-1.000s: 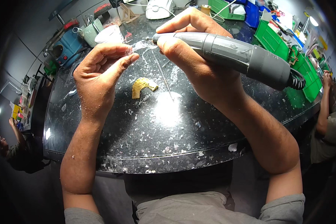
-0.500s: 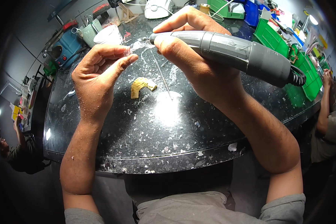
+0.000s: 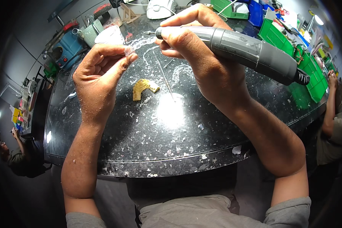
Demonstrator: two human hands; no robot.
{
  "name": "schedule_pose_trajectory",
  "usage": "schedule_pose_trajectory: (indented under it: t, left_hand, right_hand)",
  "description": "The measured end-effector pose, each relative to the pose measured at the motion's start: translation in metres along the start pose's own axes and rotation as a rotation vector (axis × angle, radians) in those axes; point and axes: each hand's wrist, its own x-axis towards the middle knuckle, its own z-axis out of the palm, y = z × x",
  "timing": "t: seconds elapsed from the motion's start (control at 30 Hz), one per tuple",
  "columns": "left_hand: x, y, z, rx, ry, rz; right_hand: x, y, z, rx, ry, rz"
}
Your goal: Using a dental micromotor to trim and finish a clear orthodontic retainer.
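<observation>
Between the thumb and fingers of my left hand (image 3: 98, 72) is pinched one end of a clear, arch-shaped dental aligner (image 3: 140, 42), its far end reaching toward the right hand. My right hand (image 3: 216, 76) grips a thick dark-grey rotary handpiece (image 3: 241, 47) like a pen, its cord at the rear. The metal bur (image 3: 149, 33) at its tip points left, just above the aligner; whether they touch I cannot tell. Below on the table lie a yellow dental arch model (image 3: 143, 87), a thin metal hand instrument (image 3: 163, 72) and another clear aligner (image 3: 183, 69).
White scraps and dust litter the black table (image 3: 201, 148). A white tub (image 3: 109, 36), a green pen cup (image 3: 92, 34) and a blue machine (image 3: 67, 47) stand far left. Green bins (image 3: 275, 38) line the right. People sit beyond both sides.
My right hand and the handpiece have shifted slightly up and right. More of the held aligner's arch shows now, and the aligner lying on the table is less hidden.
</observation>
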Motion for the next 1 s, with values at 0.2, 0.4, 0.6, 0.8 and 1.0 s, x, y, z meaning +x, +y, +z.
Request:
schedule_pose_trajectory:
  t: [0.2, 0.4, 0.6, 0.8, 1.0]
  left_hand:
    - [-0.002, -0.002, -0.001, 0.018, 0.010, 0.002]
    - [-0.003, 0.003, 0.001, 0.030, 0.017, -0.053]
    - [-0.003, 0.000, 0.002, 0.051, 0.006, 0.005]
    - [-0.004, 0.001, 0.002, 0.109, 0.007, 0.023]
    - [-0.004, -0.002, 0.000, 0.124, 0.008, 0.053]
  right_hand:
    - [0.005, -0.016, -0.011, 0.113, -0.181, 0.136]
    - [-0.005, 0.003, 0.004, 0.110, -0.029, 0.123]
    - [-0.003, 0.011, 0.002, -0.216, -0.005, -0.162]
    - [-0.001, -0.006, 0.001, -0.063, -0.024, 0.166]
    - [-0.004, 0.000, -0.002, 0.145, -0.025, 0.113]
